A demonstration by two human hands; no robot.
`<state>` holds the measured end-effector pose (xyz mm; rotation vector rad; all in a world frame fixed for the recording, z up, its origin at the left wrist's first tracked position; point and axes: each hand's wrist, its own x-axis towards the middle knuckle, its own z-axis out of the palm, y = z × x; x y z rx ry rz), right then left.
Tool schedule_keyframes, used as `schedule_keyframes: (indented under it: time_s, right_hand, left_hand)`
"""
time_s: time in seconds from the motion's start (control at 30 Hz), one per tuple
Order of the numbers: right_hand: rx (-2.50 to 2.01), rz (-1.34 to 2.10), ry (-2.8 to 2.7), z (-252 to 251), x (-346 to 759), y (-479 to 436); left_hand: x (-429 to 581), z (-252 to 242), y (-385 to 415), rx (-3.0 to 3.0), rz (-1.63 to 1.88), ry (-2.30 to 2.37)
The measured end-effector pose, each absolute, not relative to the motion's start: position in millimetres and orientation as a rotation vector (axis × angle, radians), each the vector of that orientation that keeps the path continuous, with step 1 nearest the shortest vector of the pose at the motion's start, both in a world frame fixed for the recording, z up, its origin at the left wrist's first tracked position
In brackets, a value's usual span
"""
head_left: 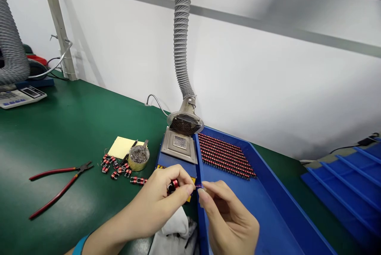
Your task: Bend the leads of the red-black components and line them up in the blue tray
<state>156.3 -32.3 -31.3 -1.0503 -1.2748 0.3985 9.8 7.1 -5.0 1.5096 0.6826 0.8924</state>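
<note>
My left hand (162,199) is closed around a small red and black wound coil (173,185), held just in front of the blue solder pot (178,147). My right hand (229,215) pinches the thin red wire lead (199,186) that sticks out of that coil, fingertips pressed together. Both hands hover over the near left corner of a blue tray (262,203). Rows of finished red coils (226,155) lie in the tray's far end. Several loose coils (119,167) are scattered on the green mat to the left.
Red-handled pliers (59,183) lie on the green mat (74,136) at left. A small tin of dark bits (138,158) and a yellow pad (122,147) sit by the pot. A grey fume hose (182,40) hangs over the pot. A calculator (20,97) sits far left, stacked blue trays (351,183) right, a white cloth (175,231) below.
</note>
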Motion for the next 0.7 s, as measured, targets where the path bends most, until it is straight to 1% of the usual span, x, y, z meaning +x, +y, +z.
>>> schedule_keyframes:
  time_s: [0.27, 0.43, 0.57, 0.7]
  right_hand:
    - [-1.12, 0.319, -1.32, -29.8, 155.1, -31.9]
    - [-1.125, 0.429, -1.355, -31.1, 156.9, -32.5]
    - [-1.114, 0.542, -1.487, -32.2, 162.1, -33.2]
    - [-1.04, 0.57, -1.633, -27.6, 164.7, -34.0]
  left_hand:
    - [9.1, -4.3, 6.1, 1.541, 0.877, 0.732]
    - [8.3, -5.6, 5.4, 1.552, 0.886, 0.753]
    - [9.0, -5.4, 5.8, 1.544, 0.928, 0.74]
    - [9.8, -4.3, 6.5, 1.548, 0.946, 0.715]
